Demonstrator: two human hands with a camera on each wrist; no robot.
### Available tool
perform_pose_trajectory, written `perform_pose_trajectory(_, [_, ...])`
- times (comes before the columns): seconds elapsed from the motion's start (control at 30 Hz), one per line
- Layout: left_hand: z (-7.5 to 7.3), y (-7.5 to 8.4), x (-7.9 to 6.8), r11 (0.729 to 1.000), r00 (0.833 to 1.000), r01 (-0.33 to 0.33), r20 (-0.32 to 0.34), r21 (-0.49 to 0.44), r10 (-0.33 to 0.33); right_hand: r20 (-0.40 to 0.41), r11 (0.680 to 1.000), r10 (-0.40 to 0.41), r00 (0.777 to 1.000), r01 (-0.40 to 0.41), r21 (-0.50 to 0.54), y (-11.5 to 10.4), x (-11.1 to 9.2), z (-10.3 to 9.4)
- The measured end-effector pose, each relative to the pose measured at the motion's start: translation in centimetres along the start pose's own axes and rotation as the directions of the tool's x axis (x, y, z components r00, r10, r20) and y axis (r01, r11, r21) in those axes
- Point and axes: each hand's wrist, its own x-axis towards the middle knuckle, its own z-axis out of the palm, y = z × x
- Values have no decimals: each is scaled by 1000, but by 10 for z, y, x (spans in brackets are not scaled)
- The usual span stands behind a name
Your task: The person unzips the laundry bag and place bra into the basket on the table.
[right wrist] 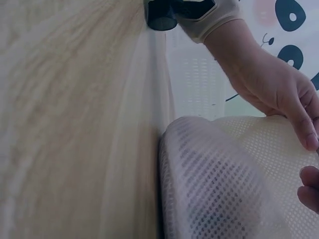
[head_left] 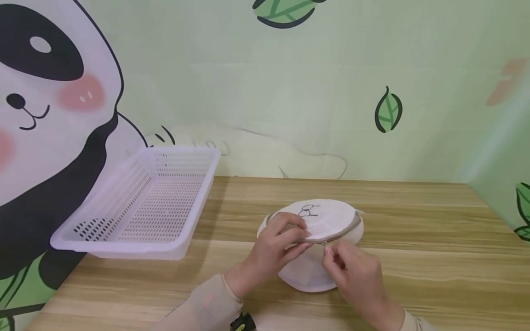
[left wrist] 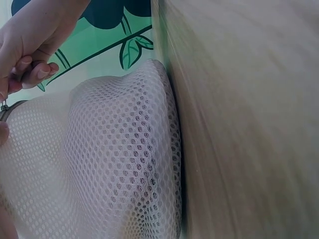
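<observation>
A round white mesh laundry bag stands on the wooden table, its flat lid facing up with a dark line drawing on it. A grey-brown zipper runs round the lid's edge. My left hand pinches the near rim between thumb and fingers. Just right of it, my right hand pinches the zipper's pull. The left wrist view shows the mesh side bulging, with the right hand at the pull. Whatever the bag contains cannot be made out.
A white perforated plastic basket stands at the left of the table. Behind the table rises a pale green wall with leaf and panda pictures. A black device sits at the left wrist.
</observation>
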Motion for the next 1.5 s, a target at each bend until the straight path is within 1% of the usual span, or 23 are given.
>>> perform_pose_trajectory(0.13, [0,-1,-1,1000,1000,-9,5,10,9,-17,998,-42,999,43,37,0,-1,2])
perform_pose_trajectory(0.23, [0,-1,-2,999,1000,-25,9,22,24,-34,997,-62,997,63,35,1,-1,3])
perform_pose_trajectory(0.33, [-1,-1,0,998,999,-49,7,47,49,-39,999,-43,998,44,25,2,-1,3])
perform_pose_trajectory(0.47, [-2,1,2,992,996,-87,9,91,87,-29,1000,2,1000,-2,2,3,0,1])
perform_pose_trajectory(0.57, [-2,3,2,989,995,-100,17,107,99,-24,1000,30,999,-30,0,3,0,0])
perform_pose_trajectory(0.7, [-2,5,1,989,995,-101,22,107,99,-13,998,58,998,-57,28,4,-1,0])
perform_pose_trajectory(0.83, [-1,5,0,990,996,-93,8,107,93,5,995,44,999,-44,84,4,-3,2])
perform_pose_trajectory(0.93, [0,5,-1,990,996,-87,-3,114,88,20,994,18,1000,-21,107,4,-3,3])
perform_pose_trajectory(1.0, [0,5,-1,989,996,-86,-5,118,87,24,993,17,1000,-20,113,3,-3,3])
perform_pose_trajectory(1.1, [0,5,0,988,996,-89,-5,125,91,0,997,19,1000,-19,78,4,-2,4])
perform_pose_trajectory(1.23, [0,7,1,985,994,-104,-8,137,106,-27,998,41,999,-39,45,5,-1,4])
perform_pose_trajectory(1.33, [1,8,1,985,994,-107,-17,138,110,-16,997,52,998,-51,64,6,-2,4])
perform_pose_trajectory(1.5, [1,9,1,987,995,-92,-32,131,97,20,991,53,998,-55,125,3,-2,3])
